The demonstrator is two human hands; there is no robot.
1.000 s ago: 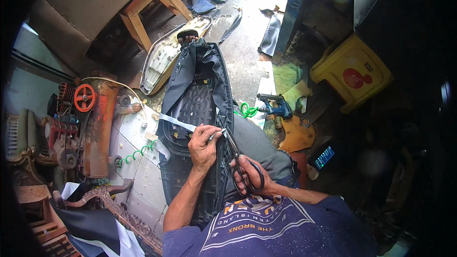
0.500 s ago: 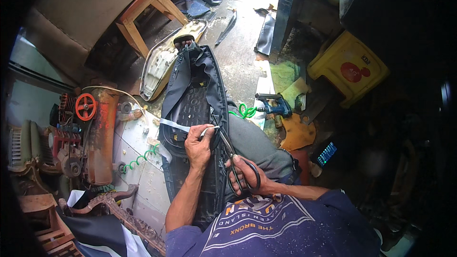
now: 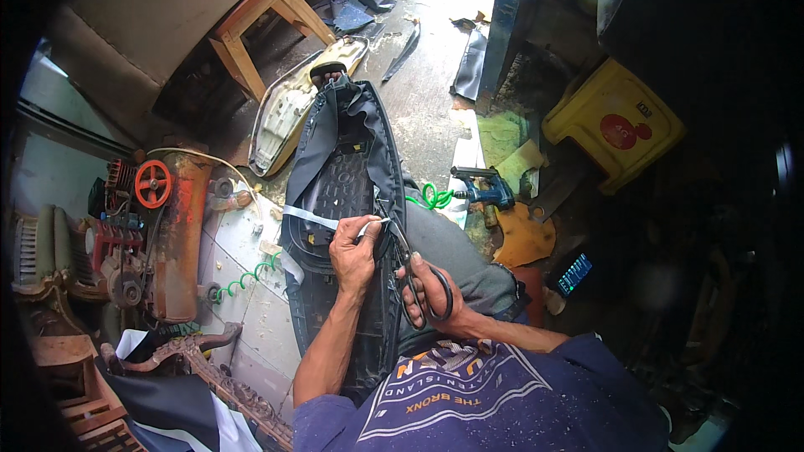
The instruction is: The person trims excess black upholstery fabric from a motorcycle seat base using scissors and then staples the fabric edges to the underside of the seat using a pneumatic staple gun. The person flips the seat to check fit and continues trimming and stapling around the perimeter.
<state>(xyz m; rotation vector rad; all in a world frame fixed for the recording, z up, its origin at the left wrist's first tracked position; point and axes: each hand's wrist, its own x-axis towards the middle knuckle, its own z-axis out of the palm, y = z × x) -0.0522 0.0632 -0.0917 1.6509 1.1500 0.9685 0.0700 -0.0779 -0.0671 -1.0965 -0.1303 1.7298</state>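
Observation:
A long black motorcycle seat (image 3: 339,180) lies upside down along my lap, its ribbed plastic base facing up. Loose black cover material folds in over its rim toward the far end. My left hand (image 3: 353,258) pinches a white strip (image 3: 310,216) that stretches across the seat's base; a short end sticks out past the fingertips. In my right hand (image 3: 429,295) is a pair of scissors (image 3: 404,258) with dark handles, fingers through the loops. The blades point away from me, their tips by the strip's end at the seat's right edge.
Beyond the seat, another seat base (image 3: 297,117) rests on the floor beside a wooden stool (image 3: 260,25). To the right are a blue staple gun (image 3: 486,187) on a green coiled hose and a yellow plastic stool (image 3: 615,125). An orange-rusted compressor (image 3: 180,243) stands left.
The scissors have shifted slightly up, and their blades look closer together near the strip's end. My left hand keeps its pinch, moving a little right.

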